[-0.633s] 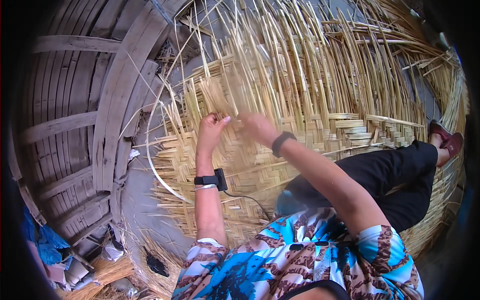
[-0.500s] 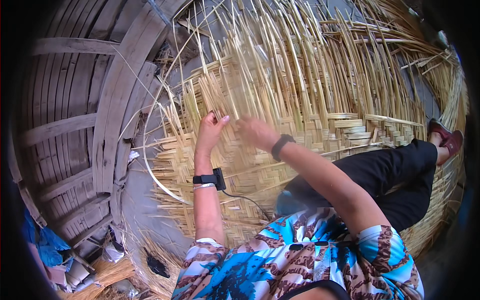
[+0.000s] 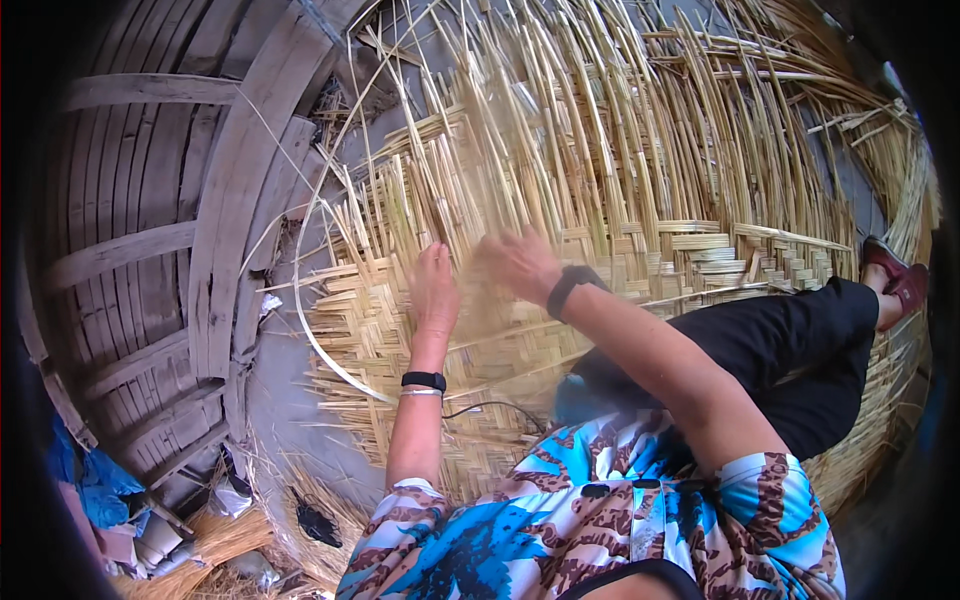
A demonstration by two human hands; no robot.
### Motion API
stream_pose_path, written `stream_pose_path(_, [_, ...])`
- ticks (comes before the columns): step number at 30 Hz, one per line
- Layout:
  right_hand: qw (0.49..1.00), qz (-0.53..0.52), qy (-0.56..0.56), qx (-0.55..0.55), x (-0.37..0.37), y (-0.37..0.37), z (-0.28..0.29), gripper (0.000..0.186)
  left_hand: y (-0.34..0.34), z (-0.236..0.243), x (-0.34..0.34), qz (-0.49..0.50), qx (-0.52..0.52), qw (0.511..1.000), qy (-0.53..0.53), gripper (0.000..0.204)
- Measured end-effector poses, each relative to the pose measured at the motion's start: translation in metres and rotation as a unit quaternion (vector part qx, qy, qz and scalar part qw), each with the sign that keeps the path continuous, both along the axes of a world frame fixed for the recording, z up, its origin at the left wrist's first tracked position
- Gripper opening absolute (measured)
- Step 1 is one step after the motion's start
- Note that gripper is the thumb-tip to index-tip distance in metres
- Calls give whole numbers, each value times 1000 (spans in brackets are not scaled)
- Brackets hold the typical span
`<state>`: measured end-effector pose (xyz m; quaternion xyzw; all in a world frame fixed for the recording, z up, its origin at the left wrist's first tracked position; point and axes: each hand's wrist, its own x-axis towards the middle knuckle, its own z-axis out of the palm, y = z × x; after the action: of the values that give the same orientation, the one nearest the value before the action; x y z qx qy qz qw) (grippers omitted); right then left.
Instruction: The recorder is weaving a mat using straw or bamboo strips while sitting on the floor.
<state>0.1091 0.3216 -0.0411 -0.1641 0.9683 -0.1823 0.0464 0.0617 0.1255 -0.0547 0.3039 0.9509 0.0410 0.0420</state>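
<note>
A broad mat woven from pale yellow reed strips [image 3: 370, 345] lies before me, its weave zigzagging. Long loose strips [image 3: 560, 130] stick out from its far edge. Over the left part of the weave is my left hand [image 3: 435, 292], fingers pressed together at the base of some upright strips; what they pinch, if anything, is hidden. Just right of it, my right hand [image 3: 525, 265] bends its fingers down toward the mat, smeared by motion. A faint blurred streak rises beyond the hands. Both wrists wear black bands, and a silvery bangle circles the left one.
A weathered wooden plank structure [image 3: 215, 240] stands along the left. One pale strip [image 3: 315, 340] arcs over grey floor [image 3: 270, 400]. My outstretched legs [image 3: 760, 350] lie across the mat's right part. Blue plastic [image 3: 105, 490] and loose straw [image 3: 210, 550] are at lower left.
My left hand has drawn slightly nearer and to the right, turning so its thumb no longer shows. The right hand stays in nearly the same place, still blurred.
</note>
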Motion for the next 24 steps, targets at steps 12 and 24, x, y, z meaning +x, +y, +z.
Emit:
stream_pose_path(12, [996,-37,12,-80,41,45,38,49,-9,11,21,112,14,990,88,72])
stream_pose_path(24, [944,-249,-51,-209,156,169,135,40,-64,3,-13,196,-123,973,13,64])
